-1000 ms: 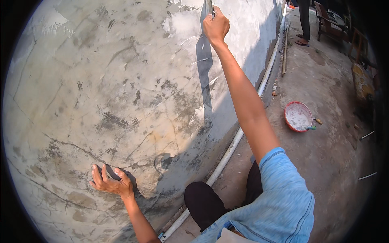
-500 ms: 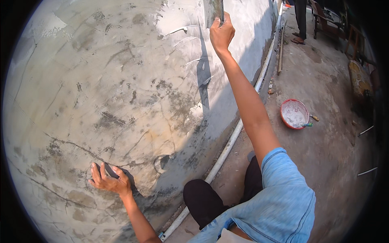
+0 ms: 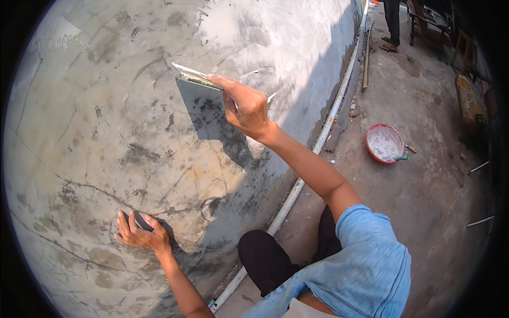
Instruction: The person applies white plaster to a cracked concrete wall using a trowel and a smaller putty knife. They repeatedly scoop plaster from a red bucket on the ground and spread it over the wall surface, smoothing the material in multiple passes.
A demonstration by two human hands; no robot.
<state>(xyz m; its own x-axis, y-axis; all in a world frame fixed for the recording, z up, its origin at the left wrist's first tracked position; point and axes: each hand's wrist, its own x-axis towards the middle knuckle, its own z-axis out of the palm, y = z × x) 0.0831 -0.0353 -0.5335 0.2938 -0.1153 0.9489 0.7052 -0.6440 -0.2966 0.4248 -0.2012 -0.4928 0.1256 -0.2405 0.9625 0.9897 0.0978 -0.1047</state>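
Note:
My right hand (image 3: pixel 247 107) is closed on a wide, thin putty knife (image 3: pixel 200 80), seen nearly edge-on, with white putty along its far edge. The tool is at the cracked grey wall (image 3: pixel 154 114) and throws a broad dark shadow below it. Whether its edge touches the surface is hard to tell. Lower left, my left hand (image 3: pixel 142 231) rests against the wall with its fingers spread, and no tool shows in it. Fresh white putty (image 3: pixel 222 26) coats the wall above and right of my right hand, and thin ridges of it stand out nearby.
A white pipe (image 3: pixel 299 185) runs along the foot of the wall. On the ground to the right stands a red-rimmed bowl of white putty (image 3: pixel 385 144) with tool handles at its edge. Another person's legs (image 3: pixel 391 24) and a wooden chair (image 3: pixel 428 26) are at the far right.
My right hand has come down and left across the wall with the putty knife, which has turned nearly edge-on. My left hand stays in place.

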